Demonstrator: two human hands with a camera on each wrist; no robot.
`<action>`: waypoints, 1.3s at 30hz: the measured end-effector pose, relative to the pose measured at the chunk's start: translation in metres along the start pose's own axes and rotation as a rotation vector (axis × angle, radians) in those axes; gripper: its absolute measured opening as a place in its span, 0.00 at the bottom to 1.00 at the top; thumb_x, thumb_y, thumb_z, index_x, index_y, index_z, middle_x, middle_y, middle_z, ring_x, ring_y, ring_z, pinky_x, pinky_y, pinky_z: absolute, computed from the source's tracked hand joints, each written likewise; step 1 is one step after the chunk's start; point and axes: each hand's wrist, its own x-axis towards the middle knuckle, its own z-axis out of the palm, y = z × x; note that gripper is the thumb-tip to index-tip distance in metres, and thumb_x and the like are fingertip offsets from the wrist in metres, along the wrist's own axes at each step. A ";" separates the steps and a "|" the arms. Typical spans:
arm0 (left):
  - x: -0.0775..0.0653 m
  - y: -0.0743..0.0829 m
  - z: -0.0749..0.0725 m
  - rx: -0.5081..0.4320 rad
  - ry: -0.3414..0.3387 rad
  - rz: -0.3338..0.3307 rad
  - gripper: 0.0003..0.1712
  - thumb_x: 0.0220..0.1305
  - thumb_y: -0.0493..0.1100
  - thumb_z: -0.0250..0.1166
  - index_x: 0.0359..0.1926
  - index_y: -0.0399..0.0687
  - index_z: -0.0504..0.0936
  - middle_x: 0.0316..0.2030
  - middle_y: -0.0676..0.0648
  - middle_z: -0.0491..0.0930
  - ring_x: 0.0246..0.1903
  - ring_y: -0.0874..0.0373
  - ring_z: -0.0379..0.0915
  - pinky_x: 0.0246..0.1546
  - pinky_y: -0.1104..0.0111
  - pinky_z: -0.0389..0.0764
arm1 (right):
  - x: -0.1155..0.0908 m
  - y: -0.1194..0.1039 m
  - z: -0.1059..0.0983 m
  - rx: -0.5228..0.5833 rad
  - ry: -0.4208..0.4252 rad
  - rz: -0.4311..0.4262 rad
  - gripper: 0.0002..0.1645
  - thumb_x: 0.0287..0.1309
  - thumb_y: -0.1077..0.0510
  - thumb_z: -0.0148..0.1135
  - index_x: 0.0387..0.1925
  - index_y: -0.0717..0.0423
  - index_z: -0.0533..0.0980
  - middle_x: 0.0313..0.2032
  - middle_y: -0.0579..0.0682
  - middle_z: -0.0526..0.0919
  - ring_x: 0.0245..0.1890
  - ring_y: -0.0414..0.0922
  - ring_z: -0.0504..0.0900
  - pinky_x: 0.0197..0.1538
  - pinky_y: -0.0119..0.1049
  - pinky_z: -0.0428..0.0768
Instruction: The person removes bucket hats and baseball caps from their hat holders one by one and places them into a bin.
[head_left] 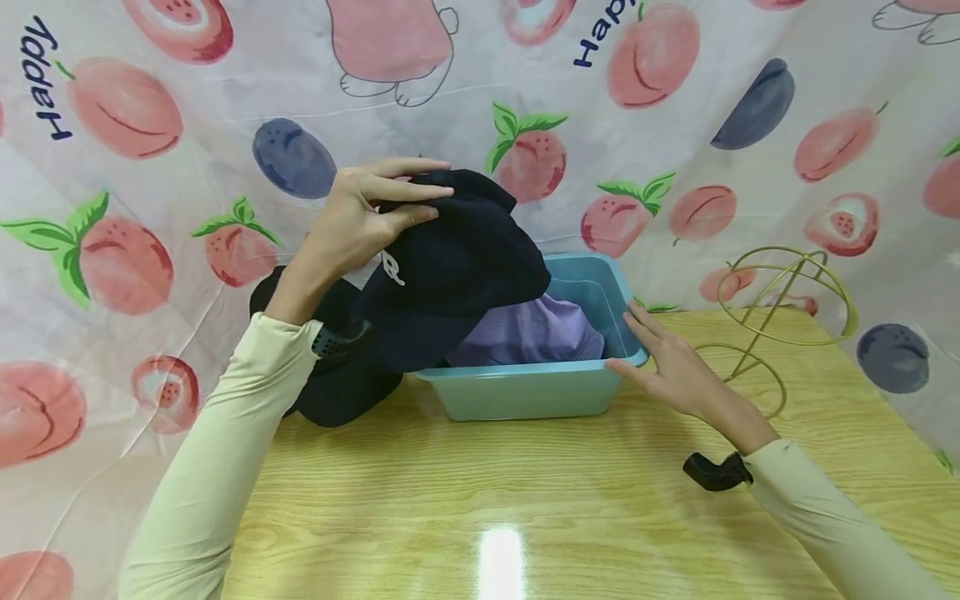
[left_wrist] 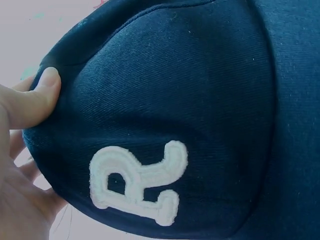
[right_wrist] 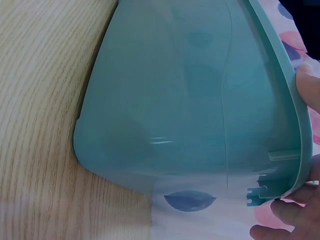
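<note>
My left hand [head_left: 367, 208] pinches a dark navy baseball cap [head_left: 468, 258] between thumb and fingers, above the left part of a light blue plastic bin [head_left: 525, 398]. A white letter R [left_wrist: 135, 180] stands out on the cap's front in the left wrist view. My right hand [head_left: 675, 371] is at the bin's right front corner, thumb at the front rim and fairly straight fingers along the side rim. Inside the bin lies a purple cloth item [head_left: 528, 333], partly hidden by the cap. Another dark cap [head_left: 341, 400] lies left of the bin, behind my left forearm.
A gold wire stand [head_left: 757, 333] with round hoops stands on the wooden table [head_left: 450, 500] to the right of the bin. A fruit-patterned cloth [head_left: 480, 75] hangs behind the table and along its left side.
</note>
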 end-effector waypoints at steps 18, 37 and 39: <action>0.019 -0.015 0.055 -0.108 -0.048 0.064 0.12 0.54 0.24 0.65 0.40 0.32 0.85 0.51 0.36 0.78 0.54 0.48 0.72 0.43 0.72 0.75 | 0.000 0.001 0.001 0.012 0.018 -0.003 0.49 0.60 0.38 0.57 0.71 0.63 0.54 0.73 0.57 0.47 0.66 0.66 0.54 0.59 0.66 0.57; 0.024 -0.069 0.127 -0.118 -0.201 0.063 0.15 0.57 0.25 0.62 0.41 0.42 0.87 0.52 0.45 0.78 0.55 0.59 0.70 0.41 0.73 0.77 | 0.001 0.004 0.005 0.012 0.033 -0.006 0.49 0.60 0.38 0.57 0.70 0.65 0.54 0.72 0.58 0.48 0.66 0.67 0.56 0.59 0.67 0.57; 0.023 -0.069 0.132 -0.130 -0.214 0.068 0.15 0.57 0.24 0.62 0.41 0.41 0.87 0.52 0.45 0.78 0.55 0.58 0.69 0.42 0.72 0.77 | 0.001 0.003 0.005 0.013 0.033 -0.006 0.49 0.60 0.38 0.57 0.70 0.65 0.54 0.72 0.58 0.48 0.66 0.67 0.55 0.59 0.67 0.57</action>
